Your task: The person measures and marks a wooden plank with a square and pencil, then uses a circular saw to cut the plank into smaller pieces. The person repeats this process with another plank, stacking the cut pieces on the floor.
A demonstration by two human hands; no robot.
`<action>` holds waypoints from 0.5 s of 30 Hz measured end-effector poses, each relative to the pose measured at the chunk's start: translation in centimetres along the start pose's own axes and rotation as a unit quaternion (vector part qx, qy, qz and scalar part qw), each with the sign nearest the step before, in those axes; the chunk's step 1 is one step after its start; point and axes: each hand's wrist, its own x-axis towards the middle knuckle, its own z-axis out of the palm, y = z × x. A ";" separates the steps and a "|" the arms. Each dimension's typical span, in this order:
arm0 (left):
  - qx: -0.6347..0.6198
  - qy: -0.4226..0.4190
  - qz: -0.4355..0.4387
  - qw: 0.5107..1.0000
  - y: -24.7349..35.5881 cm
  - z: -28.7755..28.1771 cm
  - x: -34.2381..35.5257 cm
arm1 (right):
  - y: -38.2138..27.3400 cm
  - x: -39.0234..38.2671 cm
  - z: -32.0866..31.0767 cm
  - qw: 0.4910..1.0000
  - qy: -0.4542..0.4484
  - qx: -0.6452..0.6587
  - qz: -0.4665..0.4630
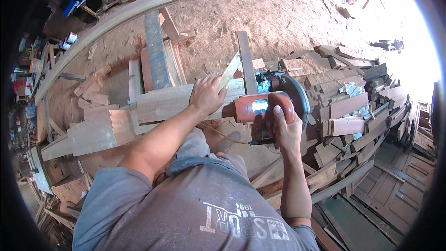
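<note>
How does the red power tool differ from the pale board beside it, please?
The red power tool has a compact, rounded body; the pale board is long and flat. The tool is held in the right grip; the board lies beneath the left grip. Both are partly hidden by a grip.

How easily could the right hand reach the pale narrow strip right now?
Probably not easily: the right hand grips the red power saw, whose body lies between it and the pale strip.
</note>
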 end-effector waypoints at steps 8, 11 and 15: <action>0.007 -0.019 -0.008 1.000 0.1 -0.4 0.1 | -1.6 0.6 0.7 1.000 -0.011 0.015 0.006; 0.005 -0.032 -0.017 0.999 0.3 -0.7 0.2 | -1.3 1.1 0.9 1.000 -0.014 0.021 0.000; 0.002 -0.010 -0.012 1.000 0.1 -0.4 0.0 | -1.5 1.6 1.0 1.000 -0.021 0.018 -0.002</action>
